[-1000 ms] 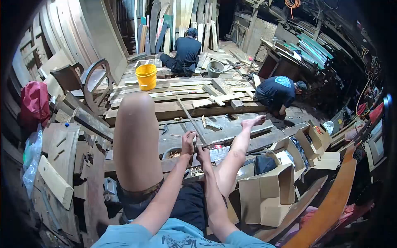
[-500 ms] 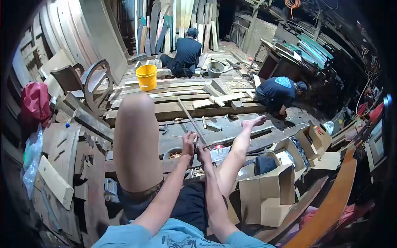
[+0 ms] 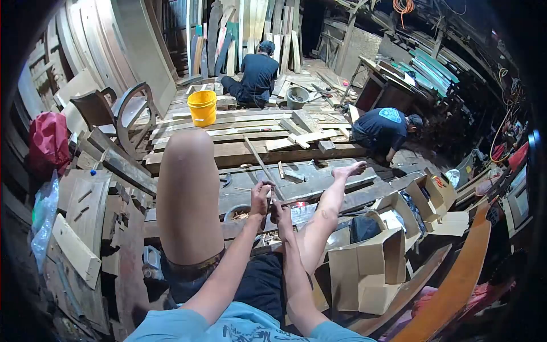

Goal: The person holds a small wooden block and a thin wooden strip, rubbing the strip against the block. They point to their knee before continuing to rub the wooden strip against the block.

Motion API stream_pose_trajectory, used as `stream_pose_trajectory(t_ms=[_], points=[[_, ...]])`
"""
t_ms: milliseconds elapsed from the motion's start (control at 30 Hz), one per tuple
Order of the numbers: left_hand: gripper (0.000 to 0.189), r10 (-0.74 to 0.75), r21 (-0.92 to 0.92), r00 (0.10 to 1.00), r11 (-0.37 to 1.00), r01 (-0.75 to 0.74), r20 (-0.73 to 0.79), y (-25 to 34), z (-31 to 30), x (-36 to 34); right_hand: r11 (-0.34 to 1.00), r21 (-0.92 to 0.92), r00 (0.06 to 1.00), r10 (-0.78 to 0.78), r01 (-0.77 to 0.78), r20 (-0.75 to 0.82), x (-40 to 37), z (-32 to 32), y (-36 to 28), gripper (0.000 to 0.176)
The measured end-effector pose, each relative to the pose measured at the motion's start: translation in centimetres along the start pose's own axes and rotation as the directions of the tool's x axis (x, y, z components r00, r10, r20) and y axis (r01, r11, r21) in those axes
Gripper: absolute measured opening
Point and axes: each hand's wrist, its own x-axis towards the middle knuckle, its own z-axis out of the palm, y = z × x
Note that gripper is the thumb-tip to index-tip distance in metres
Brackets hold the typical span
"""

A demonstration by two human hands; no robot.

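Between my raised knee and outstretched leg, my two hands work close together. My left hand (image 3: pixel 260 198) is closed round a thin wooden stick (image 3: pixel 243 188), whose end pokes out to the left. Just right of it and slightly lower, my right hand (image 3: pixel 281 214) is closed, its fingertips close to the left hand's fingers. What it grips is too small to make out. Below my left hand stands a round container (image 3: pixel 237 214) with wood pieces inside. A long narrow wooden strip (image 3: pixel 262 162) lies on the floor beyond my hands.
A yellow bucket (image 3: pixel 201 108) stands ahead, with a crouching person (image 3: pixel 259 74) behind it. Another person (image 3: pixel 384 128) bends down at the right. Open cardboard boxes (image 3: pixel 364 268) are by my right leg. A wooden chair (image 3: pixel 128 111) and planks (image 3: pixel 77 251) are left.
My hands stay close together in front of me, with small finger shifts; the right hand has turned slightly. The person at the right has moved an arm.
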Motion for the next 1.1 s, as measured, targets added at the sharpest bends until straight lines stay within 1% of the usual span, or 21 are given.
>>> stream_pose_trajectory(t_ms=[67, 100, 167, 200, 233, 333, 433, 600, 667, 733, 767, 833, 867, 933, 1100], points=[[0.021, 0.010, -0.011, 1.000, 1.000, -0.010, -0.007, 1.1, 0.5, -0.3, 0.999, -0.005, 0.999, -0.033, 0.033, -0.012, -0.3, 0.4, -0.4, 0.030], [0.022, 0.024, 0.016, 1.000, 1.000, -0.024, -0.014, 1.6, 0.8, -0.5, 1.000, 0.008, 1.000, -0.026, 0.026, 0.007, -0.5, 0.5, -0.6, 0.030], [0.024, 0.038, 0.040, 0.999, 0.998, -0.037, -0.019, 1.1, 0.6, -0.3, 1.000, -0.006, 1.000, -0.025, 0.025, -0.016, -0.6, 0.8, -0.8, 0.032], [0.024, 0.061, 0.103, 0.998, 0.993, -0.059, -0.015, 0.2, 0.0, 0.0, 1.000, -0.019, 0.999, -0.024, 0.023, -0.037, -0.6, 0.9, -0.8, 0.035], [0.024, 0.084, 0.165, 0.996, 0.983, -0.082, -0.010, 0.1, -0.1, 0.0, 0.999, -0.023, 0.999, -0.031, 0.030, -0.027, -0.9, 1.0, -1.1, 0.036], [0.024, 0.059, 0.172, 0.998, 0.983, -0.060, 0.008, 0.2, -0.3, -0.1, 0.999, -0.029, 0.997, -0.034, 0.032, -0.072, -0.8, 1.3, -1.1, 0.036], [0.025, 0.022, 0.131, 1.000, 0.991, -0.022, -0.004, 0.6, 0.1, -0.3, 0.998, -0.045, 0.997, -0.056, 0.053, -0.052, -1.0, 1.3, -1.2, 0.035], [0.026, 0.046, 0.148, 0.999, 0.988, -0.047, 0.005, 0.0, -0.2, -0.1, 0.998, -0.028, 0.998, -0.055, 0.054, -0.033, -0.7, 0.9, -0.8, 0.034], [0.027, 0.061, 0.154, 0.998, 0.986, -0.062, 0.008, 0.7, 0.1, -0.3, 0.998, -0.022, 0.998, -0.057, 0.056, -0.034, -0.6, 0.8, -0.6, 0.034], [0.028, -0.071, 0.117, 0.996, 0.990, 0.077, -0.054, 1.3, 0.4, -0.7, 0.993, -0.085, 0.992, -0.085, 0.077, -0.092, -0.4, 0.9, -0.2, 0.034], [0.028, -0.071, 0.116, 0.996, 0.990, 0.077, -0.054, 1.1, 0.4, -0.6, 0.993, -0.085, 0.992, -0.085, 0.077, -0.092, -0.1, 0.6, 0.1, 0.034], [0.029, -0.084, 0.032, 0.996, 0.996, 0.085, -0.043, 0.3, 0.1, -0.3, 0.997, -0.043, 0.996, -0.063, 0.061, -0.055, 0.2, 0.3, 0.4, 0.033], [0.029, -0.084, 0.033, 0.995, 0.996, 0.086, -0.043, -0.1, -0.2, -0.2, 0.997, -0.043, 0.997, -0.063, 0.060, -0.055, 0.1, 0.3, 0.3, 0.033], [0.026, 0.022, 0.081, 0.999, 0.996, -0.025, 0.034, -0.5, -0.7, 0.2, 0.998, -0.029, 0.997, -0.058, 0.056, -0.049, -0.1, 0.4, 0.0, 0.033], [0.025, 0.006, 0.005, 0.999, 1.000, -0.006, 0.040, -0.6, -0.7, 0.0, 0.998, -0.031, 0.998, -0.055, 0.055, -0.015, -0.1, 0.1, 0.0, 0.030]])
